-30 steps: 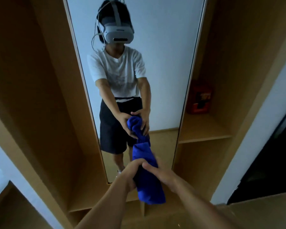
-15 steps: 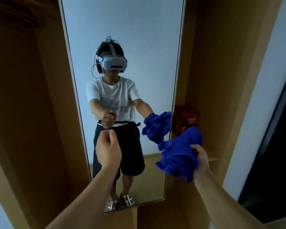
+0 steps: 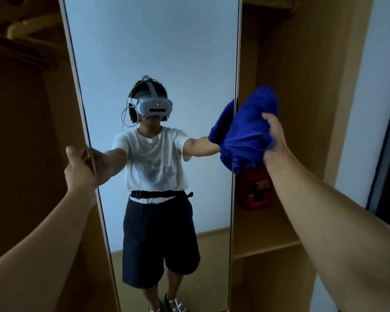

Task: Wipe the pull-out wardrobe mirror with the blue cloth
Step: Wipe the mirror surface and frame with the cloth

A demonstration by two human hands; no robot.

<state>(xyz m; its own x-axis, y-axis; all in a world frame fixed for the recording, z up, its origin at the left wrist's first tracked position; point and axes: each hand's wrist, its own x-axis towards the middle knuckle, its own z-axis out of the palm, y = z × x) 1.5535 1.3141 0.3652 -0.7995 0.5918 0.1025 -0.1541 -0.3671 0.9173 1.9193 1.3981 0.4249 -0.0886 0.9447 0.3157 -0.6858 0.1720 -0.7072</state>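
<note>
Pull-out mirror point(image 3: 153, 52): tall, narrow, pale-framed, filling the middle of view from 12 to 6 o'clock, set between wooden wardrobe compartments. Glass reflecting a pale wall and a person in headset, white T-shirt and dark shorts, both arms outstretched.

Blue cloth point(image 3: 248, 131): at about 2 o'clock from centre, bunched into a loose wad, lying against the mirror's right edge. Left part of wad overlapping the glass, right part in front of the right-hand compartment. Blue reflection visible directly beside it in the glass.

Right hand point(image 3: 275, 136): gripping the cloth from its right side, fingers curled into the bunched fabric, thumb on top. Forearm running down to 4 o'clock.

Left hand point(image 3: 79, 170): at 9 o'clock, at the mirror's left frame edge. Thumb up on the near side; fingers apparently wrapped round the edge, tips hidden behind the frame, reflection meeting the hand there. Firm grip or mere rest: cannot tell. Forearm running down to 8 o'clock.

Red box point(image 3: 256, 190): on the wooden shelf point(image 3: 263, 242) of the right compartment, at 4 o'clock, below the cloth, top partly covered by hanging fabric. Print on its face too dim to read.

Left compartment: dark; pale hanging rail point(image 3: 29, 25) at 10 o'clock near the top.

White wall point(image 3: 365, 109) at 3 o'clock beyond the wardrobe side, dark opening at far right edge.
</note>
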